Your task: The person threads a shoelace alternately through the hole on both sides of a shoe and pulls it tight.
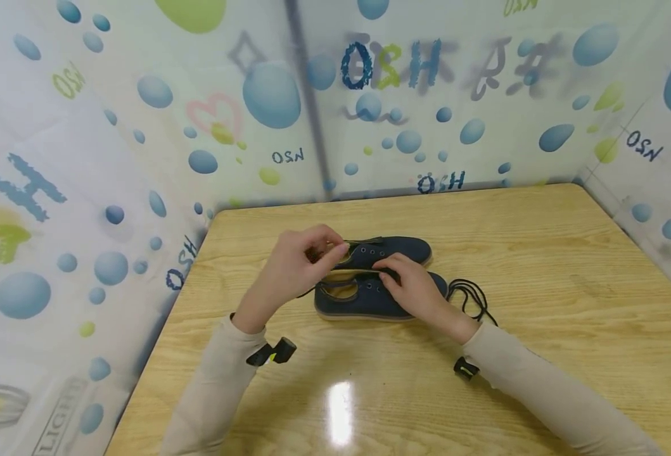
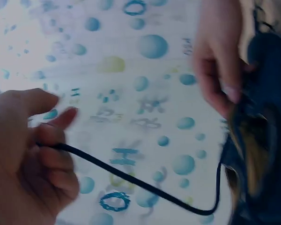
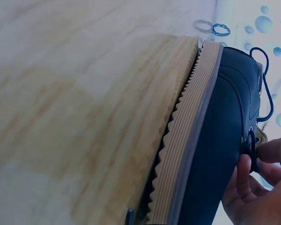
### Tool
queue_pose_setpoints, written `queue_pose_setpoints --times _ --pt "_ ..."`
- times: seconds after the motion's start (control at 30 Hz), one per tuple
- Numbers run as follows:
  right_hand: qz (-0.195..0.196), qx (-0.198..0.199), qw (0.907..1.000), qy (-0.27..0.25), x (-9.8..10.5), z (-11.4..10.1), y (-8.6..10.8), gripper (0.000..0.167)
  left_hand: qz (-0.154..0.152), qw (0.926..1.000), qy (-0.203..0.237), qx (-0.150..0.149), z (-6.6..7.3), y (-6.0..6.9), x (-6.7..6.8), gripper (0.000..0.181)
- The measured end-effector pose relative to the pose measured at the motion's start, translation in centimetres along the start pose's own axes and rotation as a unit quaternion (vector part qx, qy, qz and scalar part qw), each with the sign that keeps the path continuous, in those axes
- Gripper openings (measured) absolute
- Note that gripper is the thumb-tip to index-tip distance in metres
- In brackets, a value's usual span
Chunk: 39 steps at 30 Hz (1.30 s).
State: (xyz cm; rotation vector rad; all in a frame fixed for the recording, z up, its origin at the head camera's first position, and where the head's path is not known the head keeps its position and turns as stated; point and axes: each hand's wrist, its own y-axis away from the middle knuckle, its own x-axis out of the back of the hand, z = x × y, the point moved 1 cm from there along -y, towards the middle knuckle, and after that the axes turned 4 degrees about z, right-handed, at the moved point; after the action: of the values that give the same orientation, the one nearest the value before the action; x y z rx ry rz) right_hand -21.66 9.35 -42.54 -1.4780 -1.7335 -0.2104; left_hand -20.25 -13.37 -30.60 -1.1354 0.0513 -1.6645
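Note:
Two navy lace-up shoes lie side by side on the table, toes to the right in the head view: the near shoe and the far shoe. Above their heel ends is my left hand. Its curled fingers hold a dark shoelace, which sags toward the shoe in the left wrist view. My right hand is on the near shoe, thumb and fingers pinching its upper beside the eyelets. Those fingers partly hide what lies between them.
A loose bundle of dark lace lies by the near shoe's toe. The wooden table meets a patterned curtain at the back and sides. A wrist camera sits on the left sleeve, another on the right.

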Motion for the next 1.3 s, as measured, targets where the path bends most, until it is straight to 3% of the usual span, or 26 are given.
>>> queue_pose_setpoints --times 0.03,0.07,0.17,0.2,0.27,0.33,0.4,0.5,0.6,0.67,0.77,0.83,0.9,0.97,1.03,1.1,1.2,1.3 --pt "0.001 -0.003 1.0000 -0.002 0.0 0.1 0.0 0.024 -0.042 0.9975 -0.056 0.013 -0.4 0.1 -0.5 0.012" --pt "0.002 -0.005 1.0000 -0.003 0.1 0.1 0.1 0.026 -0.087 0.9903 -0.105 0.028 -0.9 0.2 -1.1 0.015" --pt "0.009 -0.016 0.9998 -0.006 0.3 0.2 0.3 0.028 -0.195 0.9586 -0.200 0.055 -2.3 0.6 -2.8 0.023" --pt "0.011 -0.020 0.9997 -0.005 0.4 0.3 0.3 0.028 -0.217 0.9503 -0.215 0.060 -2.7 0.8 -3.3 0.023" --pt "0.015 -0.026 0.9995 0.000 0.8 0.3 0.5 0.026 -0.239 0.9408 -0.233 0.060 -3.3 1.1 -4.2 0.019" --pt "0.019 -0.031 0.9993 0.007 1.1 0.3 0.6 0.024 -0.235 0.9402 -0.242 0.046 -3.7 1.3 -4.9 0.012" --pt "0.018 -0.037 0.9991 0.012 1.4 0.4 0.6 0.021 -0.216 0.9513 -0.215 0.045 -3.9 1.3 -5.5 0.005" --pt "0.013 -0.040 0.9990 0.014 1.6 0.4 0.7 0.018 -0.194 0.9714 -0.116 0.072 -4.2 1.2 -6.3 0.006" --pt "0.007 -0.039 0.9991 0.015 1.6 0.5 0.7 0.017 -0.173 0.9777 -0.035 0.113 -4.6 1.1 -6.8 0.006" --pt "0.002 -0.040 0.9991 0.015 1.6 0.5 0.7 0.018 -0.163 0.9764 -0.041 0.135 -4.8 1.2 -6.8 0.006" --pt "-0.006 -0.043 0.9989 0.017 1.7 0.6 0.8 0.018 -0.160 0.9688 -0.124 0.142 -4.9 1.4 -6.8 0.005" --pt "-0.006 -0.045 0.9988 0.017 1.7 0.6 0.8 0.018 -0.175 0.9574 -0.189 0.130 -4.9 1.5 -6.9 0.005" --pt "-0.003 -0.044 0.9989 0.015 1.8 0.6 0.8 0.017 -0.198 0.9417 -0.254 0.099 -4.8 1.5 -7.1 0.007" --pt "-0.002 -0.042 0.9991 0.008 1.8 0.6 0.7 0.017 -0.212 0.9289 -0.295 0.071 -4.7 1.5 -7.4 0.008" --pt "-0.005 -0.039 0.9992 0.000 1.8 0.6 0.7 0.017 -0.212 0.9210 -0.323 0.050 -4.7 1.5 -7.6 0.007" --pt "-0.010 -0.038 0.9992 -0.007 1.7 0.6 0.8 0.016 -0.195 0.9205 -0.336 0.040 -4.7 1.6 -7.6 0.004" --pt "-0.012 -0.037 0.9992 -0.010 1.5 0.7 0.9 0.012 -0.158 0.9271 -0.338 0.039 -4.8 1.7 -7.5 0.010" --pt "-0.008 -0.028 0.9995 -0.009 1.4 0.8 1.0 0.008 -0.151 0.9319 -0.327 0.045 -5.0 1.7 -7.4 0.014"
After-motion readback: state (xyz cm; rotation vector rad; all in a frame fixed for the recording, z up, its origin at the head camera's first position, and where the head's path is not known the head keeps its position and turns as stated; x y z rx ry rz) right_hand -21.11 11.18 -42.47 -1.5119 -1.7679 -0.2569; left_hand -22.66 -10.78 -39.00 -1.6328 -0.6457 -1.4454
